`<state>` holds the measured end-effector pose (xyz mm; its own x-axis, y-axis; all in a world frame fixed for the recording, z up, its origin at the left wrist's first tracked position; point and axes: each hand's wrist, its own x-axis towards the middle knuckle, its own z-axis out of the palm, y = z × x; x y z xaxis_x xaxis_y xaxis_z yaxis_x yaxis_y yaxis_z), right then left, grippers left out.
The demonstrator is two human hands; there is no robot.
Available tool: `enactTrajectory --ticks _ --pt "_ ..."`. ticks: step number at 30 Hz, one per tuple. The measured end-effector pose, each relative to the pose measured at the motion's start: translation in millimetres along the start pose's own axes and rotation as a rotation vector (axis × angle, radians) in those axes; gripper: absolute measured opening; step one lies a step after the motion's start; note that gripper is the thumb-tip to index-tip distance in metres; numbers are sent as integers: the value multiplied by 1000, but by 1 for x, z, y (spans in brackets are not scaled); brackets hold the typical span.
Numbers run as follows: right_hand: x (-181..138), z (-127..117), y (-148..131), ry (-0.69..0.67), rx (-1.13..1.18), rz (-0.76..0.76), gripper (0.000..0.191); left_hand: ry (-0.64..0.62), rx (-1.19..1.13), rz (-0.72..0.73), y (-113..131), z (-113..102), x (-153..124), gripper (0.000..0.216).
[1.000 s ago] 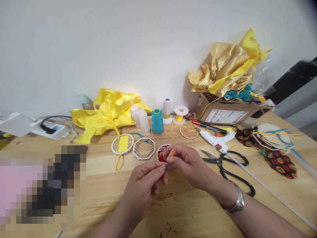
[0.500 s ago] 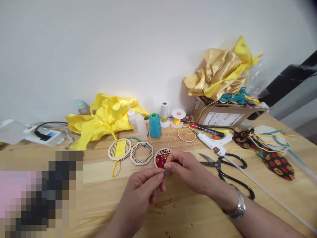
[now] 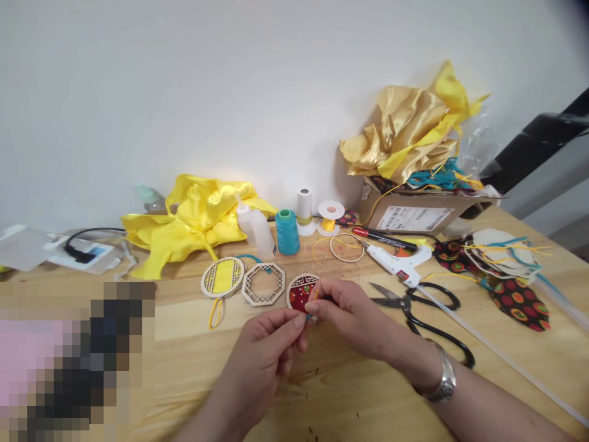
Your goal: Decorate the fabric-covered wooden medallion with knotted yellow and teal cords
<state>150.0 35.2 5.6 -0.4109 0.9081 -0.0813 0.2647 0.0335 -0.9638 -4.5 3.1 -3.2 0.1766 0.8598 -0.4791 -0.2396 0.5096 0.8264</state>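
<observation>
My left hand (image 3: 267,350) and my right hand (image 3: 354,316) meet over the wooden table (image 3: 359,399), fingertips pinched together on a thin yellow cord (image 3: 316,295) and a small teal bit. The cord sits right at a round wooden ornament with red patterned fabric (image 3: 301,291), which lies just behind my fingers. Left of it lie an octagonal wooden frame (image 3: 263,283) and a round wooden frame with yellow fabric (image 3: 223,277). A metal watch is on my right wrist.
Black scissors (image 3: 423,313) and a white glue gun (image 3: 398,261) lie to the right. Thread spools, a teal one (image 3: 287,232) among them, yellow satin (image 3: 193,221), a cardboard box of fabric (image 3: 414,212) and patterned fabric scraps (image 3: 515,294) line the back and right. A blurred patch covers the lower left.
Both hands kept pinching the cord by the red ornament; the fingers shifted slightly. The view tilted a little, so everything sits slightly lower and further left than a second ago.
</observation>
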Motion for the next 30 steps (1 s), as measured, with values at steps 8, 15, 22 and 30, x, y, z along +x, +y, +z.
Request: enactTrajectory --ticks 8,15,22,30 --pt "0 -1 3 12 -17 -23 14 -28 -111 -69 0 -2 3 19" --pt "0 0 3 25 -16 -28 15 -28 -93 -48 0 -1 2 18" --pt "0 -4 3 -77 39 -35 13 49 -22 55 3 0 1 18" --pt "-11 -7 -2 -18 -512 -132 11 195 180 194 7 -5 4 19"
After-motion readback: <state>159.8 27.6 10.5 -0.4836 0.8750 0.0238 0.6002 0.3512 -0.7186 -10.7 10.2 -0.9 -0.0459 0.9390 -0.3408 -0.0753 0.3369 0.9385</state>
